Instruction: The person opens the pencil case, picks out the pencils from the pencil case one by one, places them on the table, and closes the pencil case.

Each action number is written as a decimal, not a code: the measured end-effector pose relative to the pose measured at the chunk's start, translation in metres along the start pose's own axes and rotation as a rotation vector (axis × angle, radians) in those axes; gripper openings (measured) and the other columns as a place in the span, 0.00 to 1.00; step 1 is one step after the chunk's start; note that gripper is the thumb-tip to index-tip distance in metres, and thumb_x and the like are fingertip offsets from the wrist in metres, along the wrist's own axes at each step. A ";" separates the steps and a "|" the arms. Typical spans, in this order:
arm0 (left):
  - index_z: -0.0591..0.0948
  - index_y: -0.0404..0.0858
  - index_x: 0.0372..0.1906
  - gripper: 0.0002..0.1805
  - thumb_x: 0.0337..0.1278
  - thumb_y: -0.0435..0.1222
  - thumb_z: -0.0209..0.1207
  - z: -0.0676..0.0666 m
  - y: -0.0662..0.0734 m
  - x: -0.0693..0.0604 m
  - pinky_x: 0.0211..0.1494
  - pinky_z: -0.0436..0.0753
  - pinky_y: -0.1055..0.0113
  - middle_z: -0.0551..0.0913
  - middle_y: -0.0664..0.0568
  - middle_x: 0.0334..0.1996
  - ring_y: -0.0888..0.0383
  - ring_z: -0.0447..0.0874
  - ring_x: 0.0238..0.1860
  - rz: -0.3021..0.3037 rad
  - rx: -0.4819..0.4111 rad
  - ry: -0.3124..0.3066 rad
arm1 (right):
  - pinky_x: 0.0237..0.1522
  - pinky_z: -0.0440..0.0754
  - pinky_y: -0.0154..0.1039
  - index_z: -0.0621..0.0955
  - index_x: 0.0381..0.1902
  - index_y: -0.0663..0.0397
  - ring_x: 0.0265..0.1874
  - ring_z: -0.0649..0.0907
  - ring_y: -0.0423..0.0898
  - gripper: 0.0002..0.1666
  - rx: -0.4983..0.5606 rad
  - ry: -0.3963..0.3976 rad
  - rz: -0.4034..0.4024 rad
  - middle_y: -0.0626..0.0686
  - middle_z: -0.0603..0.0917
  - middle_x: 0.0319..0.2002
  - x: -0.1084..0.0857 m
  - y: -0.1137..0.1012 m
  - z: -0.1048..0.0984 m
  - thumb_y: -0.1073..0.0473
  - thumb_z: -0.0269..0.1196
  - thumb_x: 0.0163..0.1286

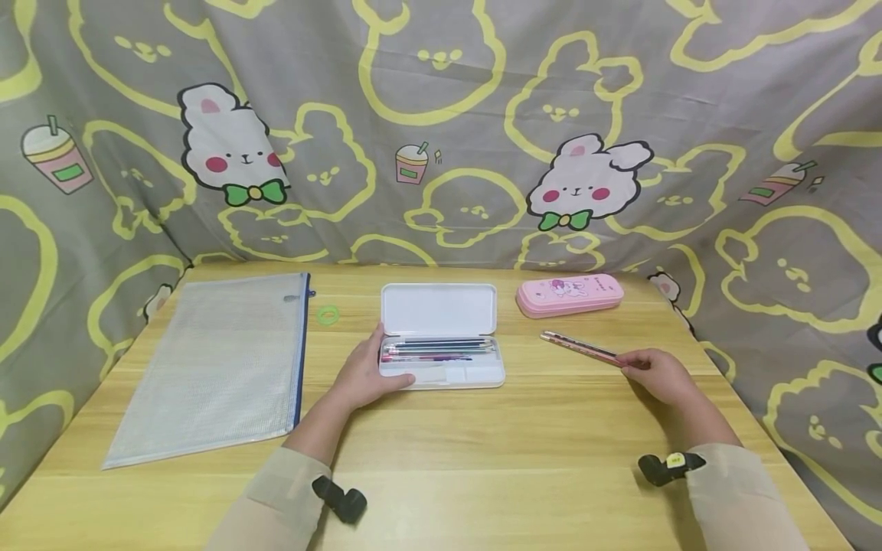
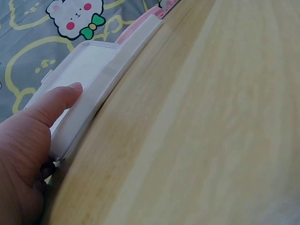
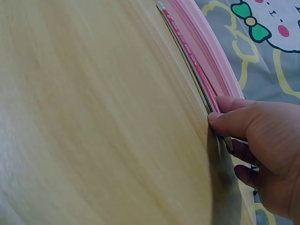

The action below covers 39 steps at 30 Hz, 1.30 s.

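Note:
A white pencil case [image 1: 475, 375] lies with its lid raised, several pencils [image 1: 441, 347] lined up inside. My left hand [image 1: 365, 371] grips its left end, thumb along the front edge and fingers at the side. In the left wrist view, the thumb [image 2: 65, 98] lies against the case's white wall [image 2: 101, 84]. Over on the right, my right hand [image 1: 658, 373] pinches pencils [image 1: 579, 347] near one end, between thumb and forefinger. A pink one [image 3: 187, 51] shows beside a darker one in the right wrist view; their exact number is hard to tell.
Behind the held pencils sits a closed pink pencil case [image 1: 568, 296] with a rabbit picture. A clear mesh zip pouch [image 1: 220, 367] lies flat at the left, with a small green ring [image 1: 328, 314] beside it. Patterned cloth [image 1: 468, 191] hangs around the wooden table [image 1: 496, 474].

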<state>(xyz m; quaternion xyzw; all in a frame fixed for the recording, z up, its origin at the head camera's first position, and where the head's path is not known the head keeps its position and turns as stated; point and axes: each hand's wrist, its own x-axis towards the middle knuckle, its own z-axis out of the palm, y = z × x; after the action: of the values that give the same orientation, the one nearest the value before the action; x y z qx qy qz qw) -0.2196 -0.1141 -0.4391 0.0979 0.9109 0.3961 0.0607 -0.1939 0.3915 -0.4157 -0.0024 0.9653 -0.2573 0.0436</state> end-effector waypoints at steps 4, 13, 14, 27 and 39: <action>0.44 0.34 0.78 0.66 0.43 0.57 0.71 0.000 -0.001 0.000 0.73 0.62 0.43 0.58 0.32 0.74 0.36 0.60 0.72 0.000 0.000 0.000 | 0.46 0.77 0.50 0.83 0.51 0.65 0.46 0.81 0.60 0.16 0.011 -0.006 -0.001 0.67 0.83 0.47 0.000 -0.001 0.001 0.61 0.59 0.70; 0.44 0.34 0.78 0.66 0.43 0.57 0.71 0.001 -0.001 -0.001 0.73 0.63 0.42 0.58 0.32 0.73 0.36 0.61 0.72 0.006 0.005 0.006 | 0.43 0.77 0.43 0.83 0.51 0.64 0.43 0.81 0.53 0.17 0.016 0.007 0.002 0.65 0.84 0.45 0.000 -0.001 0.003 0.59 0.61 0.70; 0.44 0.34 0.78 0.66 0.43 0.57 0.71 0.001 -0.001 -0.001 0.73 0.63 0.43 0.58 0.32 0.73 0.36 0.61 0.72 0.006 0.004 0.006 | 0.42 0.77 0.41 0.83 0.51 0.64 0.42 0.81 0.51 0.17 0.020 0.011 0.004 0.64 0.85 0.45 0.001 -0.003 0.004 0.59 0.61 0.70; 0.44 0.34 0.78 0.66 0.42 0.56 0.71 0.002 0.000 -0.001 0.73 0.62 0.42 0.58 0.32 0.74 0.36 0.60 0.73 0.014 0.000 0.007 | 0.33 0.76 0.34 0.83 0.52 0.63 0.32 0.75 0.43 0.17 0.169 0.036 -0.096 0.59 0.83 0.40 0.019 -0.061 0.029 0.59 0.64 0.68; 0.45 0.34 0.78 0.66 0.42 0.57 0.71 0.002 -0.002 0.000 0.73 0.63 0.43 0.58 0.32 0.74 0.36 0.60 0.73 0.005 0.004 0.013 | 0.43 0.76 0.39 0.84 0.50 0.58 0.44 0.79 0.51 0.16 0.244 -0.020 -0.215 0.60 0.84 0.45 0.041 -0.139 0.067 0.61 0.65 0.65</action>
<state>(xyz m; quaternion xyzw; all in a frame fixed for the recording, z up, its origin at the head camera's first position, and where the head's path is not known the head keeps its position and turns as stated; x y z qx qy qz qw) -0.2195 -0.1135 -0.4418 0.0977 0.9118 0.3951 0.0537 -0.2316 0.2361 -0.4081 -0.1026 0.9206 -0.3760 0.0253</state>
